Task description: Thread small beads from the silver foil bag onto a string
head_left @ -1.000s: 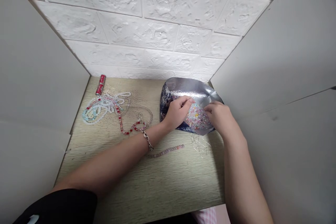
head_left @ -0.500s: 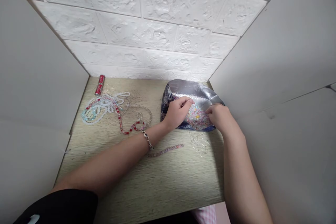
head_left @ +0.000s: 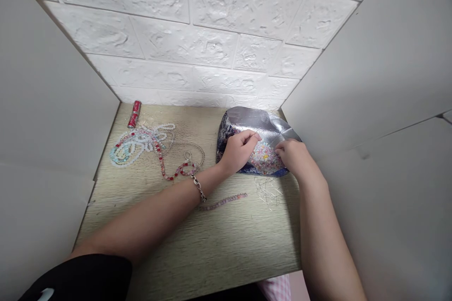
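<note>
A bag with a silvery lining (head_left: 247, 117) lies open at the back right of the table, and a heap of small mixed beads (head_left: 265, 157) rests in it. Over the left part of the heap is my left hand (head_left: 240, 150), thumb and forefinger pinched together; whatever is between them is too small to make out. My right hand (head_left: 294, 155) is at the heap's right side with its fingers closed, their tips close to the beads. What it holds, if anything, I cannot see.
On the wooden table (head_left: 219, 244), bead strands (head_left: 141, 143) lie tangled at left beside red cylinders (head_left: 134, 114). A short pink bead strand (head_left: 226, 201) and thin clear threads (head_left: 269, 193) lie before the bag. A white brick-pattern wall (head_left: 212, 42) and side panels enclose the table.
My right hand has shifted slightly left along the beads. The left hand keeps its pinch in nearly the same place.
</note>
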The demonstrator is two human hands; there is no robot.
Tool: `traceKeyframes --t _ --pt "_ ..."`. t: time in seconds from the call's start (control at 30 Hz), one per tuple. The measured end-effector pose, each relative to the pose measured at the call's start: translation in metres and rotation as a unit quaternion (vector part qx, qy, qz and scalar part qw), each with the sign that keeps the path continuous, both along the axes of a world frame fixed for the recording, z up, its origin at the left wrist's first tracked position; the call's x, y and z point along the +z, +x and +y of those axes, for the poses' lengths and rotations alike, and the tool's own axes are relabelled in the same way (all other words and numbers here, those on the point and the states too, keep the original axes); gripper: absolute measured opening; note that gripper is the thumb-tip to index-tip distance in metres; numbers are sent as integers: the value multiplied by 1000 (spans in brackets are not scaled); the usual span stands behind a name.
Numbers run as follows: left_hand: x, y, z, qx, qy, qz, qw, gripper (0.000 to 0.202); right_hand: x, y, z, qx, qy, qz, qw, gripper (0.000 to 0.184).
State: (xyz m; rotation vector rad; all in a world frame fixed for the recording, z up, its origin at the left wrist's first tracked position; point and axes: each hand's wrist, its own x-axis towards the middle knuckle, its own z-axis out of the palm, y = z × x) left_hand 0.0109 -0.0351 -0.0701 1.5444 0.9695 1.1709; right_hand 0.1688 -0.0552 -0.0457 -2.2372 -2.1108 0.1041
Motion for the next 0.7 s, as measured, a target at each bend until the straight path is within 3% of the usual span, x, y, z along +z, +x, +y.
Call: traceKeyframes --t 0.17,0.5,0.7 --pt "1 0 -1 2 1 7 1000 24 6 -7 3 -38 -60 -9 997 19" --pt "4 0 -1 -1 -14 8 1000 23 -2 -10 3 -48 -4 -13 999 23" --pt "5 -1 -1 -13 -15 9 1000 22 3 -11 4 -43 7 27 999 33"
